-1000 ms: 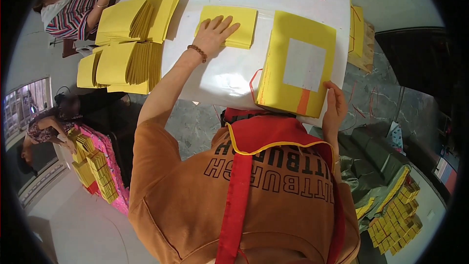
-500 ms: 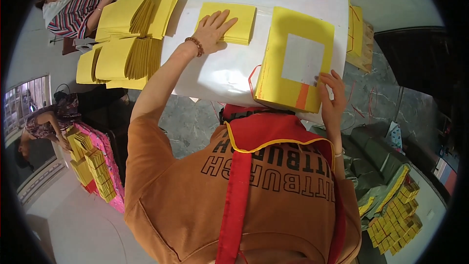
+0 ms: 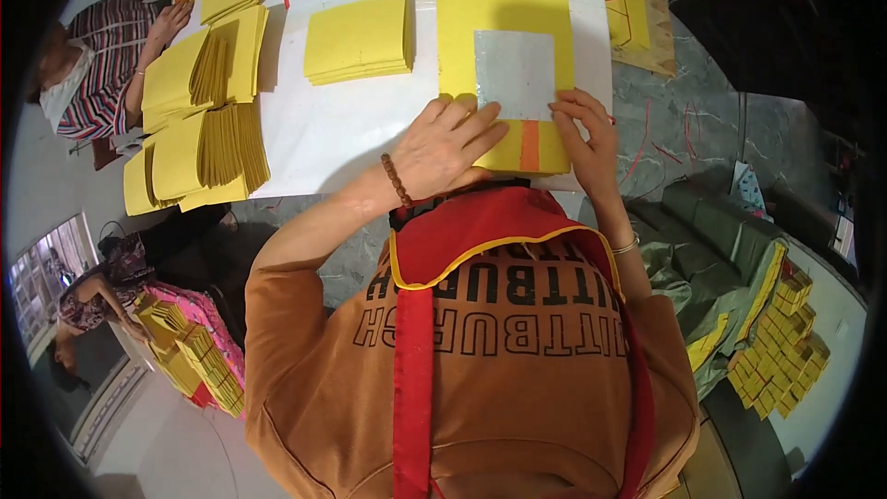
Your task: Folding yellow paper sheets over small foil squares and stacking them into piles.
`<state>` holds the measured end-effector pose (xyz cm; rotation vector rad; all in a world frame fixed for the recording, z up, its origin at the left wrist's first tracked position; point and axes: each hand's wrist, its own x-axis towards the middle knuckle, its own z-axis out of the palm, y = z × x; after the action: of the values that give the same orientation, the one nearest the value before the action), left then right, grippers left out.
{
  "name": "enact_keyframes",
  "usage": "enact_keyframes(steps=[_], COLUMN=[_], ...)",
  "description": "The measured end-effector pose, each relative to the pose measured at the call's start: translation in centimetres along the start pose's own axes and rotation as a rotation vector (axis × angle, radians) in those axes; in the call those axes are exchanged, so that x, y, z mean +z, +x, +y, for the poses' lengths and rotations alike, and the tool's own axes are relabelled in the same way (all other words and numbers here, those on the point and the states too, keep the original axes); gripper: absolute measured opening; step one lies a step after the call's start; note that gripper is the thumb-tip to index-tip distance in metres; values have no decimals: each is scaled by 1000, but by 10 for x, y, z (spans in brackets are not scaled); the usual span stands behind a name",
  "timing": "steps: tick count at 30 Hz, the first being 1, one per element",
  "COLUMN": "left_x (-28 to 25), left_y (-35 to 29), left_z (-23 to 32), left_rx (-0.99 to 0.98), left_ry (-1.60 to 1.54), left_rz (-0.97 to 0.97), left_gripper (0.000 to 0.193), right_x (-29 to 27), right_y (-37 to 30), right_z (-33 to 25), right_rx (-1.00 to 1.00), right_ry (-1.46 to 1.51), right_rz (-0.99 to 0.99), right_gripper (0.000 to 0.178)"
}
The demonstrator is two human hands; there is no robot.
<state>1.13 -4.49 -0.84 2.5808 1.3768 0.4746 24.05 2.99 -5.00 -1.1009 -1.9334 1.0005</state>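
Note:
In front of me on the white table lies a thick stack of large yellow paper sheets (image 3: pixel 504 7), with a pale rectangular panel and an orange strip on top. My left hand (image 3: pixel 448 150), a beaded bracelet at its wrist, rests across the stack's near left corner, fingers stretched and slightly apart. At the right edge, my right hand (image 3: pixel 589 137) touches the stack with curved, separated fingers; its thumb is apart from them. To the left, untouched, sits a smaller pile of folded yellow paper (image 3: pixel 358 37).
Several folded yellow bundles (image 3: pixel 217 152) stand at the table's left. Beyond them a person in a striped top (image 3: pixel 102 79) handles yellow paper. Another person (image 3: pixel 92 291) bends over yellow stacks at far left. Tied yellow bundles (image 3: pixel 781 342) are heaped at lower right; red strings (image 3: pixel 665 152) lie on the floor.
My left hand has left the smaller folded pile and come right onto the large stack. My right hand stays at its right edge. The whole view has shifted.

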Motion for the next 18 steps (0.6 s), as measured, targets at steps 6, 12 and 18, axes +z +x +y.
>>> enact_keyframes(steps=[6, 12, 18], left_x=[2, 5, 5], left_y=[-1, 5, 7], left_z=[-8, -14, -14], left_rx=[-107, -258, -431], left_ry=[-463, -612, -705], left_rz=[48, 84, 36], left_gripper=[19, 18, 19], right_x=[-4, -5, -2], right_y=[-3, -2, -3], right_z=[4, 6, 7], right_rx=[188, 178, 215], right_ry=[263, 297, 339], right_rz=[-40, -36, -36], right_gripper=[24, 33, 31])
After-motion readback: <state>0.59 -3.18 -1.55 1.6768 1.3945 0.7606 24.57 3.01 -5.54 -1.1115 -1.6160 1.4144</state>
